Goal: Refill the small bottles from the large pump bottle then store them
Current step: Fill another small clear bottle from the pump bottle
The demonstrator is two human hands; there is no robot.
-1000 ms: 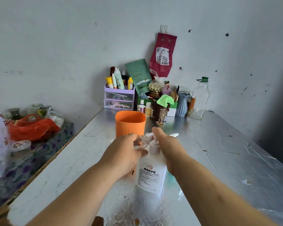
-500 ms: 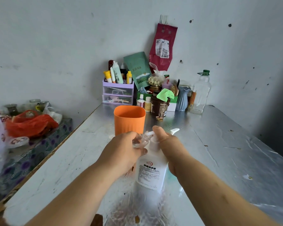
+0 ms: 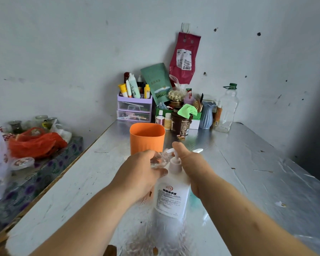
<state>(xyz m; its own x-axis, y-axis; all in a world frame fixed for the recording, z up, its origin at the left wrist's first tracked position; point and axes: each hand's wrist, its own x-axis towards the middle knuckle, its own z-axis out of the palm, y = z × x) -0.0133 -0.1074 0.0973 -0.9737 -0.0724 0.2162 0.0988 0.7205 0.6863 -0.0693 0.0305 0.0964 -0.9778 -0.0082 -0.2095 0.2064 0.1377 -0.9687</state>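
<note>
My left hand curled round the small clear bottle, holding its mouth at the spout to catch soap. My right hand wrapped the large pump bottle on the counter, thumb on the pump head to press. The orange cup stood just beyond. Open room lay rightward, and the left edge ran nearer.

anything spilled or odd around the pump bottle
No spill shows. The left hand holds the small clear bottle at the spout of the large white pump bottle; the right hand rests its thumb on the pump. Only the silver metal table looks scuffed and wrinkled.
</note>
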